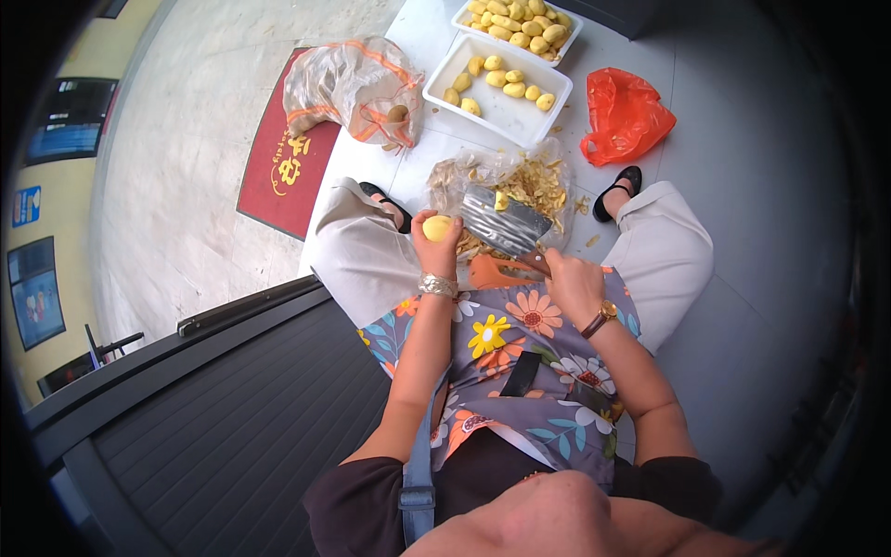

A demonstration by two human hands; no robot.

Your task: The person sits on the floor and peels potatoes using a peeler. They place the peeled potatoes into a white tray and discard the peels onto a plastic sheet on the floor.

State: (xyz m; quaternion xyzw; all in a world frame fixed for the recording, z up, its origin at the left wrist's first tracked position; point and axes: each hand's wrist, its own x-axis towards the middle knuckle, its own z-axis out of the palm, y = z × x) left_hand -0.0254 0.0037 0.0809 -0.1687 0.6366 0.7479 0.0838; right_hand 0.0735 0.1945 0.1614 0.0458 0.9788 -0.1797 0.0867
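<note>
My left hand (435,239) grips a peeled potato (437,228), its pale yellow flesh facing up. Closed round the handle of a wide-bladed cleaver (501,223) is my right hand (573,286). The blade points away to the left, its tip side close to the potato but apart from it. A small yellow bit of potato (501,200) sticks to the blade. Under the cleaver lies a clear plastic bag heaped with potato peelings (543,181), partly covered by the blade. An orange plastic thing (492,272) shows just below the cleaver; its kind is unclear.
A white tub (441,88) with several peeled potatoes stands ahead, beside a fuller tub of potatoes (520,20). At left, a striped clear sack (348,88) rests partly on a red mat (278,167). A red plastic bag (626,116) sits at right. A dark slatted panel (241,418) is near left.
</note>
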